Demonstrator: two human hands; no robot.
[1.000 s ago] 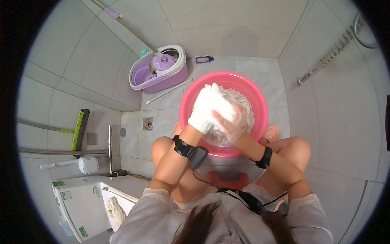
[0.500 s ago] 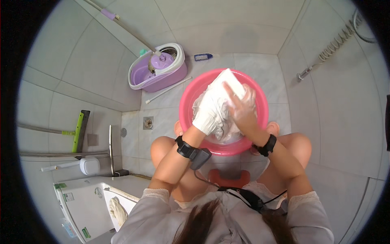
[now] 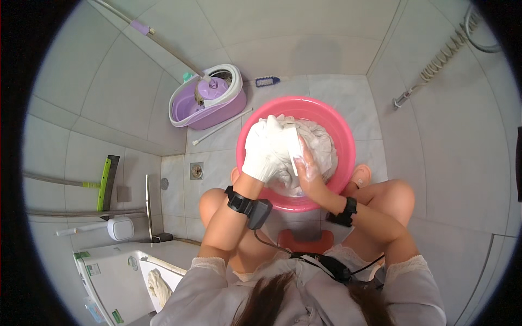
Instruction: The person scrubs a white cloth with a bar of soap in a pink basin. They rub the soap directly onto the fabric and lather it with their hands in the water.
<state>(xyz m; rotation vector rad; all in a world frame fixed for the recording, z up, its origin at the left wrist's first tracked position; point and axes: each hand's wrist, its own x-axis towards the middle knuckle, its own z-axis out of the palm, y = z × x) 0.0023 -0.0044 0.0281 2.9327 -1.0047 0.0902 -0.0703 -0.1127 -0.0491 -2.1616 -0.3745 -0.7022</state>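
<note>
Tiles [image 3: 361, 111] of pale, faintly veined grey are covering the floor [image 3: 217, 148], and grey tiled walls [image 3: 457, 163] are rising around it, with a dim patch [image 3: 315, 57] showing on the far one. A round pink plastic basin [image 3: 349, 130] is standing on that floor just in front of the person's bent knees [image 3: 398, 198], holding crumpled whitish cloth [image 3: 321, 142]. Over it, the left hand [image 3: 267, 145] is wearing a white fabric covering [image 3: 263, 165] that is hiding its fingers, so I cannot tell how open or closed they are being held. The right hand [image 3: 309, 169], bare and foamy, is gripping a white rectangular bar [image 3: 293, 146] beside that covering, above the cloth in the basin. A square metal drain [image 3: 196, 170] is sitting in the floor to the left. Farther off, a purple-and-white mop bucket [image 3: 220, 114] is standing by the wall with a mop [image 3: 209, 88] leaning in it, and a blue brush [image 3: 267, 82] is lying near the wall's foot. A green squeegee [image 3: 104, 187] is resting at far left, and a coiled shower hose [image 3: 443, 58] is hanging along the right wall.
</note>
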